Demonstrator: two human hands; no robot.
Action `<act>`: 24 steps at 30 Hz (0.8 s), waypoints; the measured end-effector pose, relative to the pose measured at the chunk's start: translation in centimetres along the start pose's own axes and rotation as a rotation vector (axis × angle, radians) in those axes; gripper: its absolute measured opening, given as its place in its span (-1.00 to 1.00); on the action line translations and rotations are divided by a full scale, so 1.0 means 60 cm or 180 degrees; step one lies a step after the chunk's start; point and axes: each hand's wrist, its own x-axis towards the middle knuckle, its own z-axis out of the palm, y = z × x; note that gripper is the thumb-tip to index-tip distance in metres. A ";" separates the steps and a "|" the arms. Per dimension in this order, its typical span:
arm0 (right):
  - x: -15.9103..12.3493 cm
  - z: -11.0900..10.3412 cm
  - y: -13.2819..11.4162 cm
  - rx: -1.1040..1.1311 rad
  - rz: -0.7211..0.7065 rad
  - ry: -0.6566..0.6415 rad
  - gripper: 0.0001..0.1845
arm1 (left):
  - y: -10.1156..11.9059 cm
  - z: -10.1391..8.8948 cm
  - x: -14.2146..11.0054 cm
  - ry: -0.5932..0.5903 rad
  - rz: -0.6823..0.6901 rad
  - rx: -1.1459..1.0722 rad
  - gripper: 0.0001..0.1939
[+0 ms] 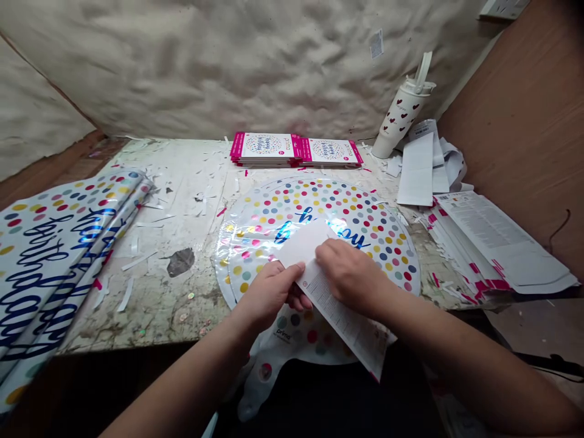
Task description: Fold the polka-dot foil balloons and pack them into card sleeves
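A white printed card [337,307] with fine text and a pink edge is held at a slant in front of me. My left hand [276,289] pinches its left edge between thumb and fingers. My right hand [349,274] has curled fingers pressed on the card's upper part; the fingertips are partly hidden. Under both hands lie flat round foil balloons [383,234] with coloured dots and blue lettering. Their neck hangs past the table's front edge.
Folded dotted balloons [50,267] hang over the table's left front edge. Pink-and-white packets [267,146] are stacked at the back. A white tumbler [401,112] stands back right, near folded white papers [417,170]. Unfolded printed cards [502,243] lie at right. Paper scraps litter the table [182,310].
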 end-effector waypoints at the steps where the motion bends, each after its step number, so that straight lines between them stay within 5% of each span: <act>1: -0.019 -0.011 0.022 0.0190 0.0209 -0.0031 -0.79 | 0.000 -0.010 0.001 0.0079 -0.0009 0.0027 -0.61; 5: -0.121 -0.062 0.108 0.0255 0.0831 -0.0767 -0.86 | -0.003 -0.045 0.001 0.0655 0.0044 -0.0266 -0.69; 7: -0.150 -0.068 0.107 -0.0270 0.1112 -0.0332 -0.81 | -0.006 -0.039 0.000 0.0856 0.0083 -0.0532 -0.78; 10: -0.127 -0.042 0.042 -0.0042 0.0701 0.0250 -0.36 | -0.011 0.000 -0.007 0.0753 0.0272 -0.0527 -0.77; 14: -0.057 -0.004 -0.019 0.0602 0.0412 0.0840 -0.50 | -0.008 0.011 -0.025 0.0187 0.1518 0.0571 -0.63; 18: -0.036 0.002 0.026 0.1828 0.0133 0.1265 -0.61 | 0.008 -0.055 -0.033 0.1412 0.3080 0.1800 -0.06; 20: -0.037 0.013 0.049 0.2014 -0.0045 0.1274 -0.65 | 0.009 -0.082 -0.030 0.1064 0.3404 0.2473 -0.15; 24: -0.050 0.059 0.051 0.1401 -0.0240 0.0821 -0.64 | -0.024 -0.092 -0.013 0.0240 0.3713 0.3717 -0.66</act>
